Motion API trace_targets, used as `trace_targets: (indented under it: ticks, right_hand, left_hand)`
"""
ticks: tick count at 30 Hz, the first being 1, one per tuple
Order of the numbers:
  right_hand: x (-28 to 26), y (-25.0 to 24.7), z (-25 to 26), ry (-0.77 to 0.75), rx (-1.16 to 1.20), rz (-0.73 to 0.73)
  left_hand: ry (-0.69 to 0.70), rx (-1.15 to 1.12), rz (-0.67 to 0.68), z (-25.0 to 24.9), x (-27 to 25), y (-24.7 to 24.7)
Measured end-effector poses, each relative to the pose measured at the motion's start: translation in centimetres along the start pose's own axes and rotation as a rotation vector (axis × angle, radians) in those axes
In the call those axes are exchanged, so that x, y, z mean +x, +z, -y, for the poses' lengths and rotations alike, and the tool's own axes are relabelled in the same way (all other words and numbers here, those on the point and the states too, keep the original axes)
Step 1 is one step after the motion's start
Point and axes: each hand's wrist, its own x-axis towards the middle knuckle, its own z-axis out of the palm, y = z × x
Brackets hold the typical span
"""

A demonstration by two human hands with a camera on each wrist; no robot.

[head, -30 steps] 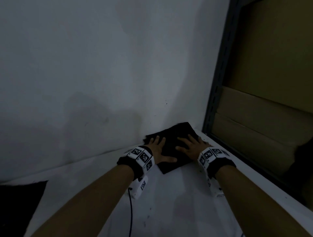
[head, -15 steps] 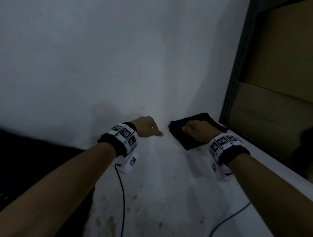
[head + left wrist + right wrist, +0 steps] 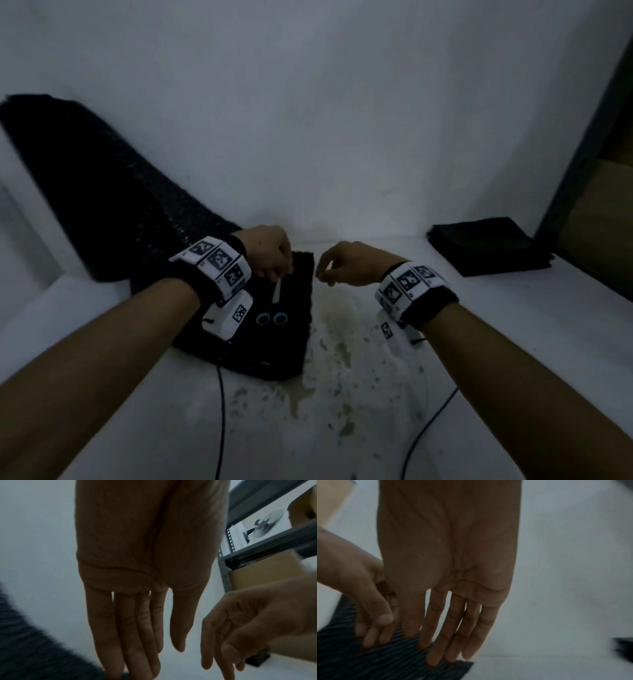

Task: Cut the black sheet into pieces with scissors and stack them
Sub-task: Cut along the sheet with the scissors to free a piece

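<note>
Your biggest thing is the black sheet (image 3: 102,205) — it runs from far back on the left, down along the wall, and ends in a flat end on the white table (image 3: 479,342) right under your hands. Take that near end as your landmark. Well to its right, against the dark shelf frame (image 3: 582,154), sits the stack of cut pieces (image 3: 486,246), clear of both hands.

On the sheet's near end lie the scissors (image 3: 274,305): blue-ringed handles toward you, pale blade pointing away, so the long axis runs straight out from your body.

Your left hand (image 3: 270,255) is over the far part of that end, fingers reaching down onto the sheet just beyond the blade tip; whether they pinch the fabric or only press it I cannot tell. Your right hand (image 3: 346,263) hovers just off the sheet's right edge, fingers loosely bent, holding nothing.

The scissors lie left of and nearer than your right hand — I judge it must come back toward you to take the handles.
</note>
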Motion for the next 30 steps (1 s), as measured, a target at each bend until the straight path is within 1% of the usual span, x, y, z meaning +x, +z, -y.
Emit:
trace_targets:
  ticks: [3,6,10,12,15,17,20,22,26,28,30]
  right_hand:
    - [1.2,2.5,3.5,-0.064,-0.087,0.066]
    - [2.3,5.1,5.7,-0.096,-0.101,0.142]
    - [2.9,7.6,6.8,-0.105,-0.212,0.223]
    - [3.0,8.0,6.6,-0.082,-0.232,0.201]
    - [2.8,8.1,5.7,-0.028,-0.282,0.182]
    - [2.4,8.0,4.7,0.012,-0.307,0.174]
    - [1.5,7.7,2.6,0.063,-0.356,0.119]
    - [1.0,7.6,1.2,0.092,-0.381,0.094]
    - [-0.6,7.1,-1.7,0.156,-0.383,0.064]
    - [-1.4,6.6,-3.2,0.189,-0.352,0.065]
    - [-2.0,6.0,-4.7,0.223,-0.305,0.065]
  left_hand:
    - [-0.064,0.075,0.033,3.5,-2.1,1.0]
    - [-0.110,0.182,0.068,5.8,-3.6,2.1]
    - [-0.094,0.201,0.022,7.6,-4.7,3.5]
    - [-0.086,0.204,0.021,8.0,-4.9,4.0]
    - [-0.069,0.209,0.069,7.9,-5.0,4.9]
    - [-0.016,0.201,0.066,7.4,-4.9,5.5]
    - [0.070,0.176,0.045,6.3,-4.4,6.5]
    - [0.127,0.141,-0.008,5.3,-3.8,7.3]
    - [0.249,0.051,-0.220,3.9,-2.5,7.9]
    - [0.269,0.080,-0.314,3.3,-2.1,7.8]
    - [0.269,0.162,-0.367,2.9,-1.6,7.9]
